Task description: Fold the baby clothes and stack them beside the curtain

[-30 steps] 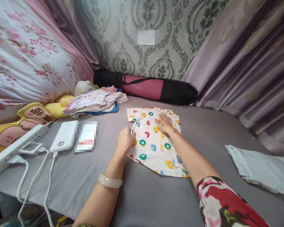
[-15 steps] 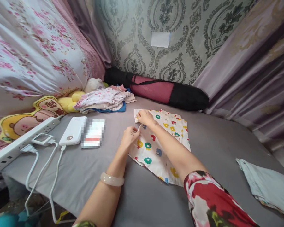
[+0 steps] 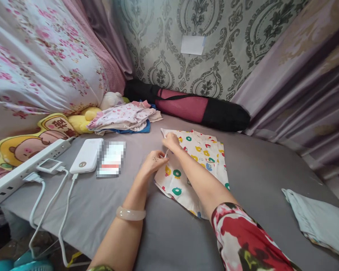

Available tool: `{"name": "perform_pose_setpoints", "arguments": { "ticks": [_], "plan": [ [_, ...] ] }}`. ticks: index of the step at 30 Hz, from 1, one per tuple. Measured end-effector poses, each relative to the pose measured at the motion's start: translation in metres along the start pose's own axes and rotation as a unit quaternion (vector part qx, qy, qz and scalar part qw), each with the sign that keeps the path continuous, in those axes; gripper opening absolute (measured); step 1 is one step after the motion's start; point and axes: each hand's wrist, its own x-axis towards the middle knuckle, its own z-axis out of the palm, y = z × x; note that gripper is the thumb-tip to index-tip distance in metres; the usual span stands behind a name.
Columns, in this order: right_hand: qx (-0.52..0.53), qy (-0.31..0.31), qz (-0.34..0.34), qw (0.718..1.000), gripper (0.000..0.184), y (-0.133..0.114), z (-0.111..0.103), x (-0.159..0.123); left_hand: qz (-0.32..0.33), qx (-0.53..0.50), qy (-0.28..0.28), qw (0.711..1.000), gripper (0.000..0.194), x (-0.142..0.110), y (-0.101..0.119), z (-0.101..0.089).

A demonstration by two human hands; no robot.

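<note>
A white garment [image 3: 192, 177] printed with colourful letter-like figures lies partly folded on the grey sheet, in the middle of the head view. My left hand [image 3: 155, 162] pinches its left edge, where a small fold of cloth stands up between the fingers. A little farther up the same edge, my right hand [image 3: 171, 141] has its fingers closed on the cloth near the upper left corner. The right forearm crosses over the garment and hides part of it.
A phone [image 3: 111, 159] and a white power bank [image 3: 87, 156] lie left, near a power strip [image 3: 28, 171] with cables. Behind are folded clothes [image 3: 127, 116] and a black and pink long bag [image 3: 183, 105]. Pale folded cloth [image 3: 319, 222] lies right.
The right hand has shifted slightly right and down, and the garment's upper left corner has lifted a little. My left hand has moved slightly left, still on the edge.
</note>
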Motion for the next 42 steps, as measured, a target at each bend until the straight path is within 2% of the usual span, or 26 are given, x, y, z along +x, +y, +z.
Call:
{"name": "perform_pose_setpoints", "arguments": {
  "ticks": [2, 4, 9, 11, 15, 20, 24, 27, 31, 34, 36, 38, 40, 42],
  "plan": [
    [0.192, 0.047, 0.083, 0.977, 0.025, 0.016, -0.008, -0.002, -0.013, -0.037, -0.017, 0.999, 0.022, -0.001, 0.001, 0.0],
    [0.32, 0.076, 0.113, 0.938, 0.026, 0.032, -0.018, -0.006, -0.018, -0.071, -0.033, 0.997, 0.022, -0.002, 0.003, 0.001],
    [0.472, 0.108, 0.094, 0.87, 0.035, 0.076, -0.046, -0.032, -0.009, -0.132, -0.071, 0.989, 0.024, -0.008, 0.011, 0.005],
    [0.486, 0.118, 0.101, 0.86, 0.044, 0.091, -0.053, -0.046, 0.0, -0.133, -0.081, 0.988, 0.026, -0.01, 0.016, 0.008],
    [0.439, 0.115, 0.103, 0.885, 0.063, 0.114, -0.058, -0.069, 0.032, -0.13, -0.099, 0.986, 0.028, -0.018, 0.025, 0.017],
    [0.353, 0.133, 0.102, 0.921, 0.077, 0.138, -0.056, -0.086, 0.064, -0.116, -0.115, 0.985, 0.036, -0.022, 0.03, 0.035],
    [0.231, 0.15, 0.132, 0.952, 0.076, 0.162, -0.051, -0.101, 0.084, -0.092, -0.131, 0.983, 0.044, -0.019, 0.028, 0.044],
    [0.115, 0.167, 0.156, 0.967, 0.069, 0.174, -0.051, -0.112, 0.101, -0.064, -0.093, 0.988, 0.037, -0.016, 0.026, 0.044],
    [0.027, 0.188, 0.145, 0.971, 0.059, 0.17, -0.058, -0.115, 0.126, 0.035, -0.043, 0.99, 0.025, -0.016, 0.024, 0.041],
    [-0.002, 0.183, 0.099, 0.978, 0.056, 0.157, -0.059, -0.107, 0.16, 0.104, -0.038, 0.981, 0.026, -0.018, 0.025, 0.042],
    [-0.025, 0.147, 0.056, 0.987, 0.055, 0.148, -0.054, -0.098, 0.198, 0.141, -0.054, 0.968, 0.03, -0.019, 0.024, 0.045],
    [-0.047, 0.087, 0.033, 0.995, 0.057, 0.14, -0.048, -0.087, 0.232, 0.177, -0.071, 0.954, 0.037, -0.02, 0.022, 0.05],
    [-0.062, 0.036, 0.031, 0.997, 0.06, 0.135, -0.041, -0.076, 0.248, 0.208, -0.09, 0.942, 0.046, -0.02, 0.02, 0.054],
    [-0.079, 0.022, 0.035, 0.996, 0.063, 0.134, -0.036, -0.066, 0.251, 0.233, -0.115, 0.933, 0.052, -0.02, 0.019, 0.057]
  ]
}}
